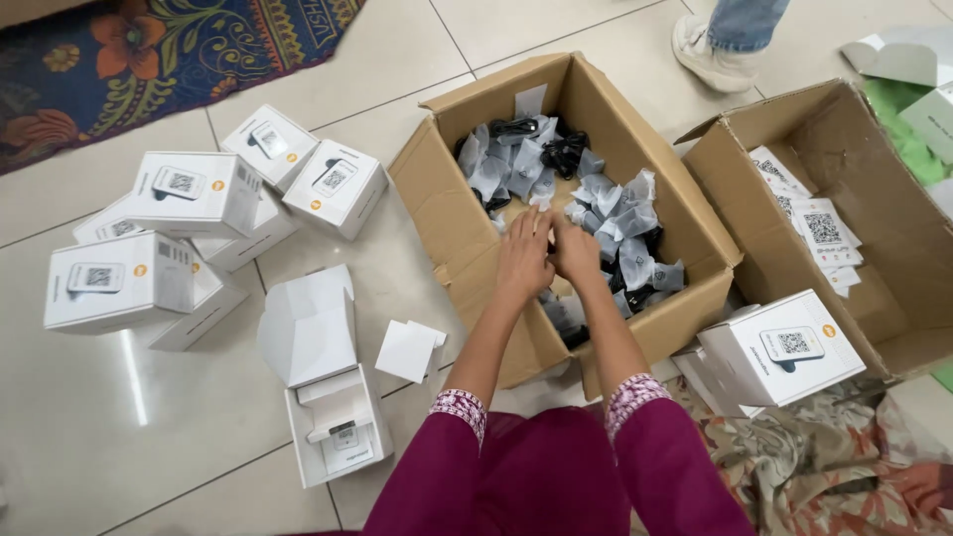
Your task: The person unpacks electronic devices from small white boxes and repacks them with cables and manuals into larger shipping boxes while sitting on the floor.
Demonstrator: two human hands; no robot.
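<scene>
Inside the middle cardboard box (635, 328), the left hand (523, 260) and right hand (576, 250) meet, fingers curled over a bagged black cable (556, 310); whether either grips, I cannot tell. An open white box (333, 417) waits near left; picking looks underway

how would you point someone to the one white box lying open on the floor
Start at the big cardboard box both hands reach into, then look to its left on the tiled floor. The open white box lies there alone, lid flipped up, insert showing; the other white boxes are shut and piled further left.
</scene>
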